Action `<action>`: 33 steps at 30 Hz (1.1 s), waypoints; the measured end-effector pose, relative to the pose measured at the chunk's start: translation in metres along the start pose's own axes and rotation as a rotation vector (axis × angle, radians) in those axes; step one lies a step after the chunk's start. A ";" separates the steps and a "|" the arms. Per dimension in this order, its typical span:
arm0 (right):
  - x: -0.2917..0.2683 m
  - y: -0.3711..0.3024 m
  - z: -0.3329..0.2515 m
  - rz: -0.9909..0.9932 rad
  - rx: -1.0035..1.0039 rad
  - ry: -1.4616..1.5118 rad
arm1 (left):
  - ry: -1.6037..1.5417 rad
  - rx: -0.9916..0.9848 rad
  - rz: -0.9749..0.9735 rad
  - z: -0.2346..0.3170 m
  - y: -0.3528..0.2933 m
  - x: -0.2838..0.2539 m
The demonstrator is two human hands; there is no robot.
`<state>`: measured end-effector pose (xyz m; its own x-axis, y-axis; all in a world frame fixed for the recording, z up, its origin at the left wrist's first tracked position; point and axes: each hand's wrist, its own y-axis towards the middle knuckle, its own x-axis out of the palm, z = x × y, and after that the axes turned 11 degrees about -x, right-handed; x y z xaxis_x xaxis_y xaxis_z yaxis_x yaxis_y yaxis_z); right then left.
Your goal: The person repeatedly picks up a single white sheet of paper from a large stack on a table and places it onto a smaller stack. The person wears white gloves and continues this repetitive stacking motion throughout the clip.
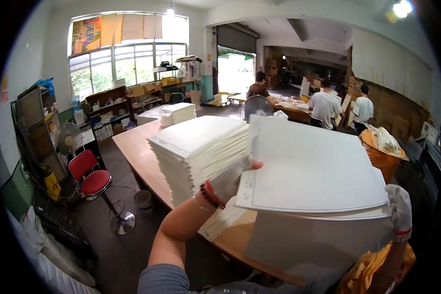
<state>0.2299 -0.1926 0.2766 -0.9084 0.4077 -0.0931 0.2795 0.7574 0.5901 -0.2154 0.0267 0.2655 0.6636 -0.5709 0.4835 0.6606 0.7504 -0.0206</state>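
A thick batch of large white paper sheets (311,161) is held tilted up in front of me, with print along its left margin. My left hand (230,180), in a white knit glove with bare fingertips, closes on its left edge, thumb on top. At the right edge my right hand (401,208), gloved too, grips the sheets; its fingertips are partly hidden. More white sheets (299,240) hang or stand below the batch. Close to my left hand, a tall uneven stack of paper (171,164) rests on the wooden table (137,144).
Smaller paper stacks (177,113) lie at the table's far end. A red swivel chair (96,182), a bucket (144,200) and a fan (68,138) stand left. An orange sack of paper scraps (383,157) is at right. Several people work at a farther table (299,111).
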 end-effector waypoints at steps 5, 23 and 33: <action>-0.001 -0.004 0.012 0.108 0.008 -0.086 | 0.277 0.344 0.090 0.009 -0.067 -0.072; 0.004 0.000 0.008 0.103 -0.041 -0.143 | -0.127 0.416 0.650 0.115 0.003 -0.312; -0.012 -0.030 0.024 0.344 -0.207 -0.049 | 1.028 1.145 1.081 0.047 -0.058 -0.131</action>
<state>0.2397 -0.2081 0.2408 -0.7555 0.6471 0.1024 0.4911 0.4559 0.7422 -0.3574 0.0737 0.2440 0.7895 0.6137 0.0103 -0.3665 0.4579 0.8099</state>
